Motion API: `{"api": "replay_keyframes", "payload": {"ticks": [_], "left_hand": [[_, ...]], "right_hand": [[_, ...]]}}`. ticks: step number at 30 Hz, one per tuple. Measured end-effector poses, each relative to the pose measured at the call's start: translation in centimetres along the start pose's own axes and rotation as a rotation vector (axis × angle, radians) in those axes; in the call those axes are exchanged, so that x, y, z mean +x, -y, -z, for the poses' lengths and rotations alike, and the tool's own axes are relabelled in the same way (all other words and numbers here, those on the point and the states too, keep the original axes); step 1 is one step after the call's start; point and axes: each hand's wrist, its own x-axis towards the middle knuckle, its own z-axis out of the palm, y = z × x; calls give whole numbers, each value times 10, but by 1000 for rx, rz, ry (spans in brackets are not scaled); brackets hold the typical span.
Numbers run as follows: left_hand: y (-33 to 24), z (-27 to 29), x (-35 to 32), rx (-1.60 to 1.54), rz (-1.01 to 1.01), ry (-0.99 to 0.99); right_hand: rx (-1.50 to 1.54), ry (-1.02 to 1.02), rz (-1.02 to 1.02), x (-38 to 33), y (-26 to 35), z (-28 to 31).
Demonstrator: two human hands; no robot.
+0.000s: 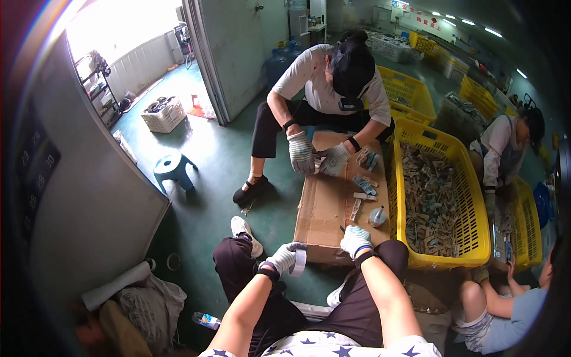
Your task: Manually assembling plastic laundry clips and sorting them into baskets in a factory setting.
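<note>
My left hand [284, 257], in a striped glove, is closed on a roll of white tape [298, 263] beside the near left corner of a cardboard box [324, 214]. Over the box's near edge is my right hand [356, 239], gloved too, its fingers curled; a small dark tip shows at them, too small to name. Small pale strips [355, 209] and bluish bundles [364, 185] lie on the box top. Near my right hand stands a round clear holder with an upright peg [377, 216]. Across the box, a co-worker's gloved hands [318, 156] come together over something small.
Right of the box is a yellow crate [488, 253] full of small beige and greenish pieces. More people sit by another yellow crate [526, 229]. At left are a blue stool [173, 171] and a white basket [163, 116]. Sacks [151, 303] and a bottle [206, 320] lie lower left.
</note>
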Motion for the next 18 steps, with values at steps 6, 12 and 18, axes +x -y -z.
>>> {"api": "replay_keyframes", "payload": {"ticks": [6,12,18], "left_hand": [[-9,-5,-4,31,-3,-1],[-6,-2,-3,64,3,-9],[-10,-4,-3,31,16,-2]], "right_hand": [[-26,-8,-8,-2,1,3],[-38,15,-6,5,-1,0],[60,-4,-39,7,-7,-3]]}}
